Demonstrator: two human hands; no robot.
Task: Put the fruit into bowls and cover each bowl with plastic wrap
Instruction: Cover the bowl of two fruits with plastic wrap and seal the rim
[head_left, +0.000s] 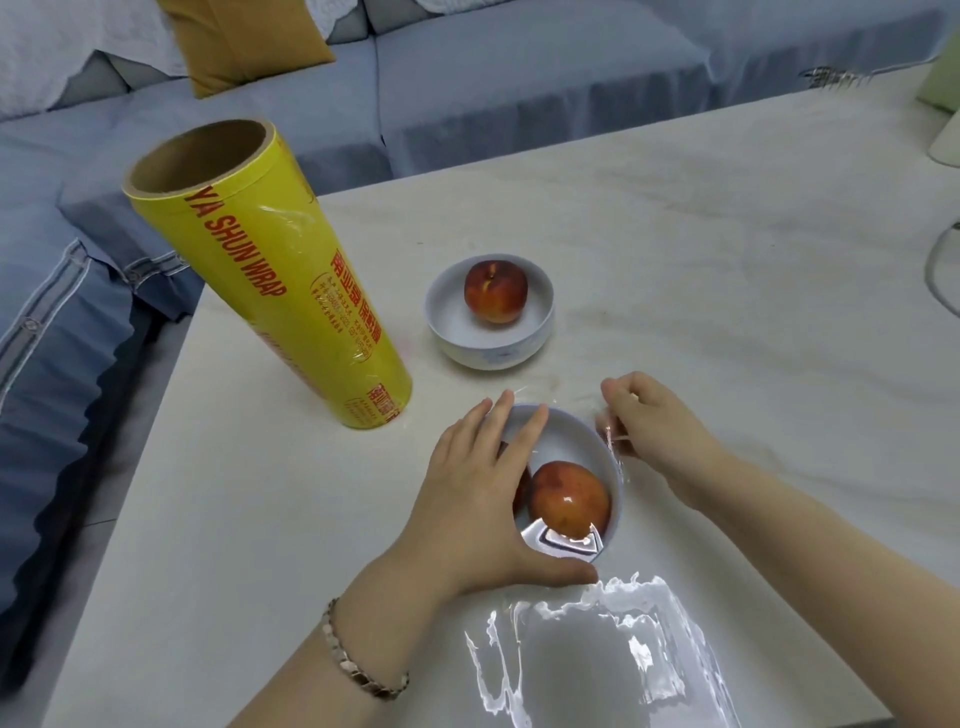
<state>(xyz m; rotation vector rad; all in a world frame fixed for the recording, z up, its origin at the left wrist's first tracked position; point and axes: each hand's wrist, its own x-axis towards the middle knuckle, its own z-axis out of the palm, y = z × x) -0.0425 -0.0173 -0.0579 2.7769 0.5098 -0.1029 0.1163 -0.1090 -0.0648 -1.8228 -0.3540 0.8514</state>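
**Wrap going over the near bowl**

At the near edge of the table (727, 249) a sheet of clear wrap (613, 654) lies crumpled and shiny, and glare shows it reaching over the near bowl (571, 441). The left hand (483, 499), with a bracelet (358, 670) on its wrist, lies flat across the bowl's left side, fingers straight and thumb along the near rim. Inside sits a peach (571, 499), with another fruit half hidden under the palm. The right hand (654, 421) pinches the wrap just beside the bowl's right rim. Farther back, the far bowl (488, 348) holds a single far peach (496, 292), uncovered. To the left the yellow roll (291, 291) stands on end. Behind the table is a blue sofa (519, 78) with a mustard cushion (244, 41).
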